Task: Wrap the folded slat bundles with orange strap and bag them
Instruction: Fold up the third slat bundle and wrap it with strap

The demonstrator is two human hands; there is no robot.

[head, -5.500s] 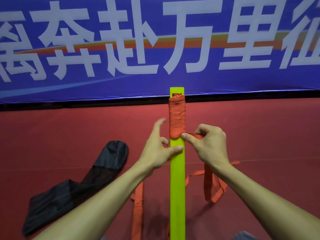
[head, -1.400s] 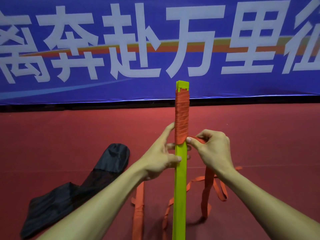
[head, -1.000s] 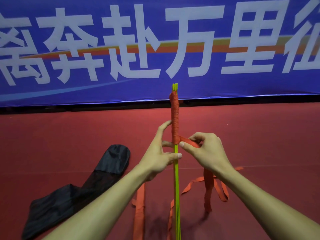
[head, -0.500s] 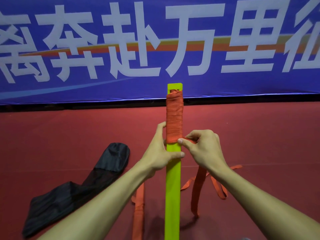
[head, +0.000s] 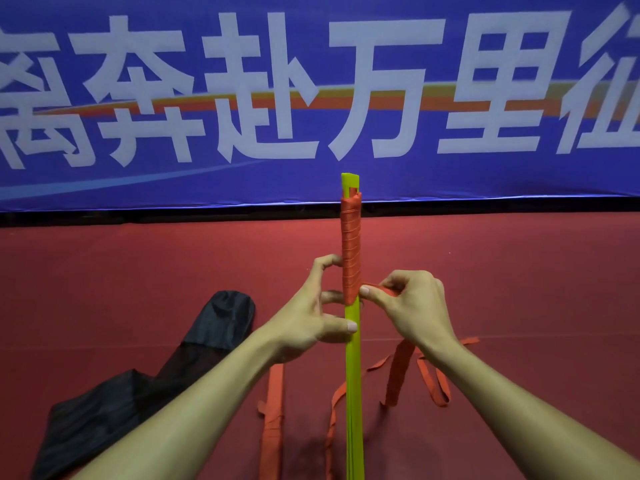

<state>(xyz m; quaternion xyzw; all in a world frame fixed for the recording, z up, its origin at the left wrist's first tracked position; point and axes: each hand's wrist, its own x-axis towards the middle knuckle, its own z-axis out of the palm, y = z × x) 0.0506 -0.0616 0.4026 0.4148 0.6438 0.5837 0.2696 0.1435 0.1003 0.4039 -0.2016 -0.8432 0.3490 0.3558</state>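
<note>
A bundle of yellow-green slats stands upright in front of me, turned partly edge-on. Orange strap is wound around its upper part, leaving the top tip bare. My left hand holds the bundle just below the winding, thumb on the front and fingers behind. My right hand pinches the strap right where it leaves the winding. The loose strap tail hangs down to the floor. A black bag lies at the lower left.
Red carpet covers the floor. A second strip, orange-wrapped, lies flat left of the bundle. More loose strap loops trail at the right. A blue banner with white characters closes off the back.
The bundle has rotated in my left hand from face-on to partly edge-on. The orange winding reaches slightly lower than before, and my right hand keeps pinching the strap at its lower edge.
</note>
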